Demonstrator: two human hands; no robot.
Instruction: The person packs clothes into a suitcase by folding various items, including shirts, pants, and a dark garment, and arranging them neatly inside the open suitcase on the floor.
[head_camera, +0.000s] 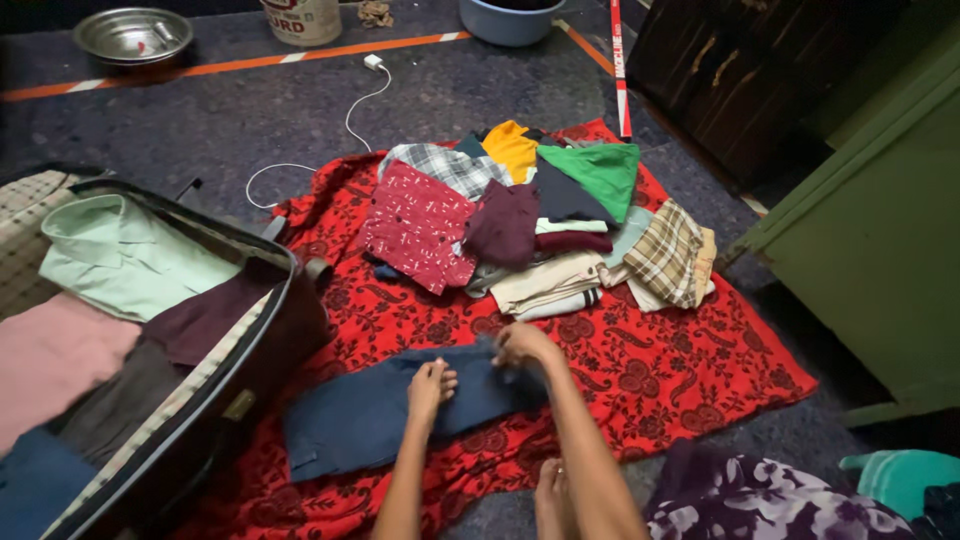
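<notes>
both hands on blue garment (folded)

One labelled tub and one printed strip, both beyond the red cloth

A pale round tub with a red-and-dark label on its side stood on the floor well beyond the red cloth's far left corner, cut off by the frame's top edge. A narrow red-and-white printed strip lay straight on the floor, running from the cloth's far edge away to the top.
</notes>
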